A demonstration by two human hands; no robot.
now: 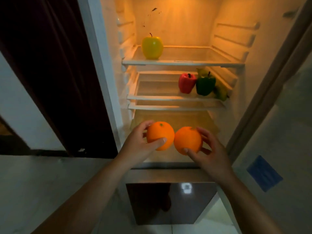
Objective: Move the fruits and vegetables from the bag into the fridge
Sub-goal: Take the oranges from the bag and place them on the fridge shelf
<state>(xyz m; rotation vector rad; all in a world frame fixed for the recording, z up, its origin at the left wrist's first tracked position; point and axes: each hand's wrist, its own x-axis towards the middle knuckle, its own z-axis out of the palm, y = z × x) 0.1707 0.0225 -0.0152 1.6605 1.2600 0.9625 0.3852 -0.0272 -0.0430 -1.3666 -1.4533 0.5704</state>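
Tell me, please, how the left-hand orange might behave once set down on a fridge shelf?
Being round, the left orange would probably roll on the flat shelf. It looks firm: the left hand holds it without denting it.

The top shelf point(194, 55) bears an apple point(152, 47); the middle shelf point(155, 92), red pepper point(186, 83), green pepper point(205, 86), bananas point(222, 94).

head cam | looks forward-down | close to open fridge point(177, 56)
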